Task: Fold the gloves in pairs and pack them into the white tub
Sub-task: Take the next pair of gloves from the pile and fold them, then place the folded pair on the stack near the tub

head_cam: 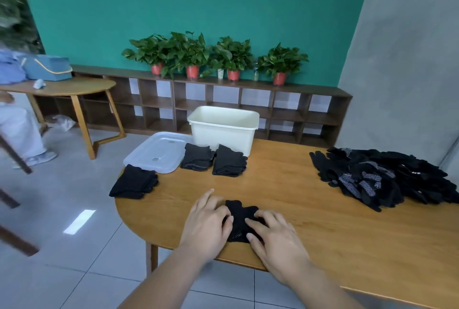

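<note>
- Left hand (206,224) and right hand (275,236) press flat-fingered on black gloves (241,211) at the surface's (298,209) near edge.
- White tub (221,137) at far edge, behind folded pairs (229,164); clear lid (159,152) beside.
- Loose glove pile (387,177) at right edge.

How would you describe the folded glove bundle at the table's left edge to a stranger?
Start at the wooden table and find the clear lid at its far left corner. Just in front of the lid's near corner, at the table's left edge, lies the folded black bundle. Unlike the other two folded bundles, side by side before the white tub, it lies alone.
</note>
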The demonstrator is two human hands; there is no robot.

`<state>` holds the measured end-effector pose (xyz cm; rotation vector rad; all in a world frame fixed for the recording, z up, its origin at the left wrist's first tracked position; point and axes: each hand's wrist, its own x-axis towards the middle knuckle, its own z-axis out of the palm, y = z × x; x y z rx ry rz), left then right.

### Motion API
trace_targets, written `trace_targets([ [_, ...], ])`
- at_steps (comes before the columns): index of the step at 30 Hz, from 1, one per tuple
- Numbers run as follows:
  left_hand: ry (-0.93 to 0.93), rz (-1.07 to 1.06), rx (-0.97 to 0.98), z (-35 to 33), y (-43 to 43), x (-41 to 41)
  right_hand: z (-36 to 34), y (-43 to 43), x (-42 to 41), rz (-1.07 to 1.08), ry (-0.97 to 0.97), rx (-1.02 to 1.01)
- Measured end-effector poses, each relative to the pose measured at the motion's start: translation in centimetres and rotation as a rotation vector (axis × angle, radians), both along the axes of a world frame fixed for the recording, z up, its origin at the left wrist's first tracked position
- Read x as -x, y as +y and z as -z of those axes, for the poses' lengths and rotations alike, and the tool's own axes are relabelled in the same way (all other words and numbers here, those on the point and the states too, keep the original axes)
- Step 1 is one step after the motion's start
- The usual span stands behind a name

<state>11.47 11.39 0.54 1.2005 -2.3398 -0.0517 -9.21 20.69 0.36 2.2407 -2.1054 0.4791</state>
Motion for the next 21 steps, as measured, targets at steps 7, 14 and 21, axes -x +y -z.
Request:
trace_targets([
  [7, 0.008, -0.214, 0.019, 0.0, -1.2, -6.3, -0.4, -3.2, -6.6, -0.097, 0.003, -0.019],
  [14, 0.047, -0.299, -0.248, -1.7, -2.0, -9.2, -0.3, -5.3, -10.3, -0.139, 0.007, -0.015],
  [21, 0.306, -0.388, -0.477, -2.7, -3.8, -11.0, -0.6, -5.7, -11.0, -0.119, -0.143, -0.066],
])
